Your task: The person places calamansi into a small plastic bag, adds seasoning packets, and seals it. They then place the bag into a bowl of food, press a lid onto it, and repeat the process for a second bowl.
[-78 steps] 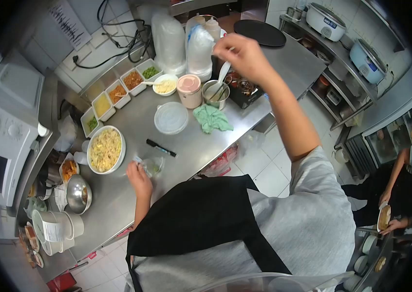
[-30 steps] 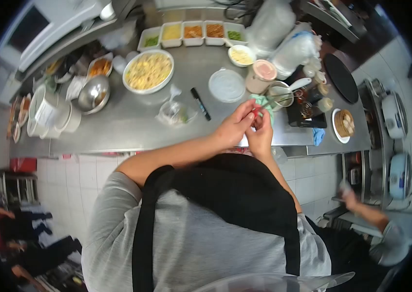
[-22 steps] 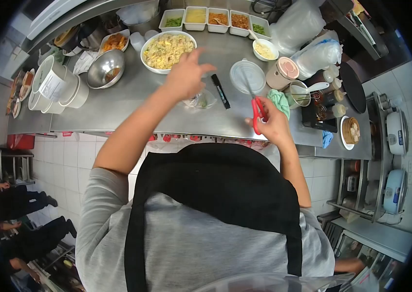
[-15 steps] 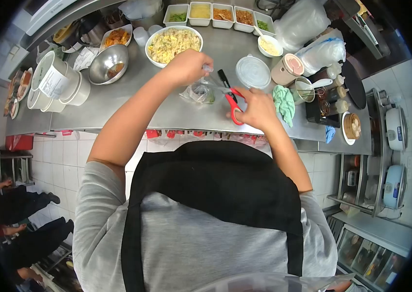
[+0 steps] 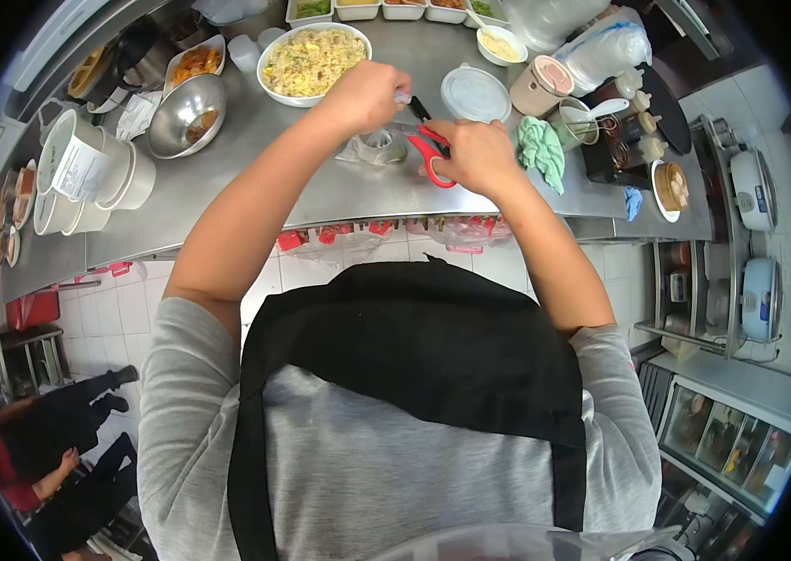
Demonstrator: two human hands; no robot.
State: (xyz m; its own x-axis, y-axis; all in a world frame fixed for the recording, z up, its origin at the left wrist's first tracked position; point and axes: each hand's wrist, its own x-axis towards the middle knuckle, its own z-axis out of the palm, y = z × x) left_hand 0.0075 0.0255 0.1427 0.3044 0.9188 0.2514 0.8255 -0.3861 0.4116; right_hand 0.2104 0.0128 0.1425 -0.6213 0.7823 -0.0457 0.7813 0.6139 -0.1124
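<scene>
My left hand (image 5: 372, 95) is closed, with clear plastic pinched at its fingertips, above a small clear plastic bag (image 5: 375, 148) on the steel counter. What the bag holds is hard to make out. In my right hand (image 5: 480, 157) is a pair of red-handled scissors (image 5: 432, 165), just right of the bag. The blades are hardly visible. A black pen-like object (image 5: 420, 108) lies between my hands, partly behind the scissors. Beyond my left hand stands a white bowl of fried rice (image 5: 313, 62). A round translucent lid (image 5: 476, 93) lies beyond my right hand.
A metal mixing bowl (image 5: 186, 117) and white tubs (image 5: 87, 168) stand on the left. To the right are a green cloth (image 5: 541, 150), a pink-lidded container (image 5: 542, 86) and squeeze bottles (image 5: 639, 126). Two other people (image 5: 45, 430) are at the far left.
My right hand has moved slightly up and left with the scissors, whose handles now sit closer together. My left hand still pinches the plastic. The whole view has shifted a little.
</scene>
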